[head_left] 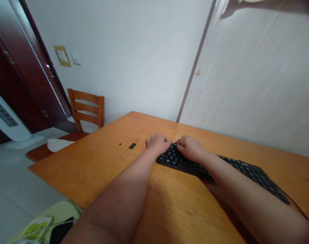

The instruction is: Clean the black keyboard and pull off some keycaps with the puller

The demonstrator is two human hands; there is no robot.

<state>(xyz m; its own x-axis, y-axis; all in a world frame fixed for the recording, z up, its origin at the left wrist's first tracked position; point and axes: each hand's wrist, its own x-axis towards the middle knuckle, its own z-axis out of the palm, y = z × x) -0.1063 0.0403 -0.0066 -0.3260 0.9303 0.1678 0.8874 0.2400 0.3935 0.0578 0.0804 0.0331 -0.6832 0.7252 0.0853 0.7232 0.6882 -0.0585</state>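
A black computer keyboard [248, 174] lies at an angle on the orange wooden table [90, 166], its near end under my forearms. My right hand [191, 148] sits at the keyboard's far corner, its fingertips pinched on a small silvery piece [176, 144] among the keys. My left hand [158, 143] is curled beside it, fingers almost meeting the right hand and close to the same corner. To the left lie a small black block [132, 145], a tiny black speck [120, 144] and a thin clear strip [126, 151].
A wooden chair [87, 110] stands behind the table's left corner, with a white cloth [59, 144] on a reddish-brown seat [39, 152]. A pale wall [246, 67] runs along the table's right side. A white tower fan [6, 117] and a dark door [24, 78] stand at left. A pale green bag [47, 225] sits at bottom left.
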